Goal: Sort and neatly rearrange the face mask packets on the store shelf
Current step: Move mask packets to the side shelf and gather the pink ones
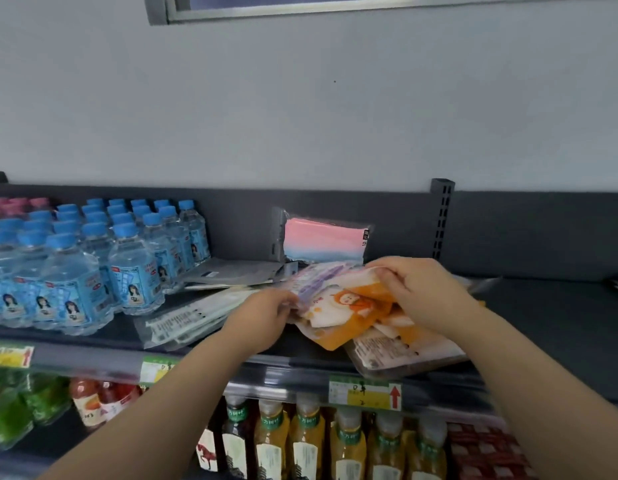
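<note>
Several face mask packets lie in a loose heap on the dark top shelf [543,317]. My left hand [262,320] grips the left edge of an orange and white cartoon packet [349,306]. My right hand [418,292] pinches the same packet's upper right corner, over a purple packet [318,277]. A pink and blue packet [323,242] stands upright against the back panel. White printed packets [183,322] lie fanned at the left front, grey ones [231,273] behind them. More orange packets [404,348] overhang the shelf's front edge.
Rows of blue-capped water bottles [93,265] fill the shelf's left part. The shelf's right part is bare dark metal. Price tags [364,393] line the front rail. Below stand juice and tea bottles [307,441]. An upright post [442,216] divides the back panel.
</note>
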